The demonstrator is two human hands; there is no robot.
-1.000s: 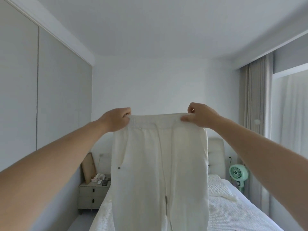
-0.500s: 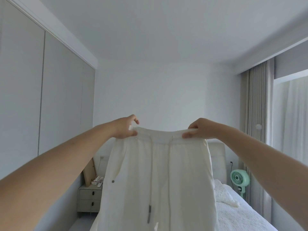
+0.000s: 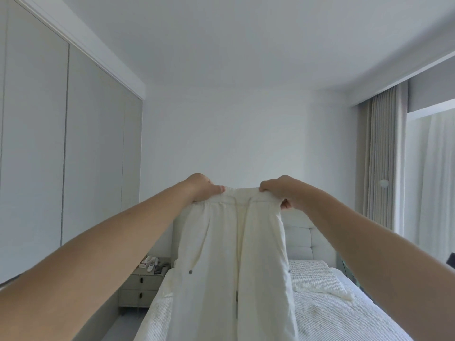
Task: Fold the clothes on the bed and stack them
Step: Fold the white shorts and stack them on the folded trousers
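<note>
Left hand [image 3: 203, 187] and right hand [image 3: 279, 190], both raised at arm's length, each gripping one end of the gathered elastic waistband of white trousers [image 3: 234, 262]; fingers curled over the band, knuckles toward the camera, right thumb tucked below the band's corner. Bare forearms converge from the lower frame corners. Cloth soft, matte, thick-looking; a drawstring hangs down the centre seam, a small dark stud on the left hip. Trousers held in the air over the bed [image 3: 344, 313], waistband up, long axis vertical, legs hanging down out of frame. Bed cover white, finely ribbed; a small white garment [image 3: 320, 284] lies crumpled on it to the right. Padded headboard [image 3: 310, 239] behind. Grey two-drawer nightstand [image 3: 142, 289] left of the bed, small items on top. Pleated curtain [image 3: 379, 166] at right.
</note>
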